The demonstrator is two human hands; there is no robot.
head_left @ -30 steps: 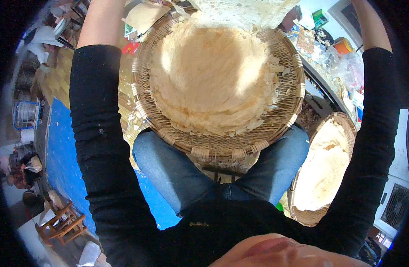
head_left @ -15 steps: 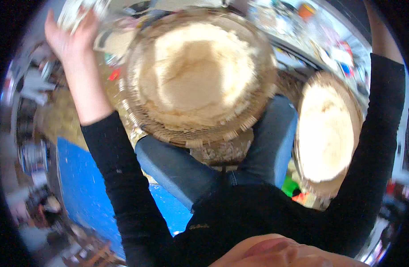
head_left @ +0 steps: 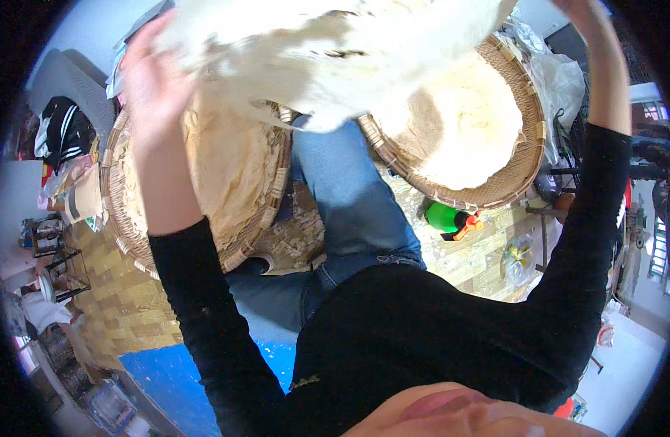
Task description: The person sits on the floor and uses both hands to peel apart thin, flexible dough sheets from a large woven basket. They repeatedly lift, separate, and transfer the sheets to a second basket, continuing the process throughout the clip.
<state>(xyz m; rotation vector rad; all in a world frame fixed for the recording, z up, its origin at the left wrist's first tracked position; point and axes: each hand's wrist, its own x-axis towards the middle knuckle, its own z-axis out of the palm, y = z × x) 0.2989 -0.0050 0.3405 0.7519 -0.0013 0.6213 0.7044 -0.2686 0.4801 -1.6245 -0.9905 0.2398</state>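
Note:
A thin, pale, torn sheet (head_left: 327, 51) hangs in the air across the top of the head view. My left hand (head_left: 156, 80) is raised against its left end; its fingers are blurred and partly covered. My right hand (head_left: 575, 14) is up at the top edge beyond the sheet's right end, its fingers cut off from view. Beneath are two woven baskets: the left basket (head_left: 280, 186) holds crinkled tan sheets (head_left: 229, 167), partly behind my left forearm, and the right basket (head_left: 524, 164) holds a round, paler stack (head_left: 480, 124) in bright light.
A green bottle (head_left: 443, 217) with an orange nozzle and a plastic bag (head_left: 518, 262) are on the floor at right. A blue mat (head_left: 163, 379) lies at lower left. Clothing (head_left: 61, 131), racks and clutter line both sides; my jeans-clad legs are between the baskets.
The view has swung right, bringing the second basket to upper centre-right. The pale sheet now spans the space between my raised hands, and my left hand has moved rightward in the picture.

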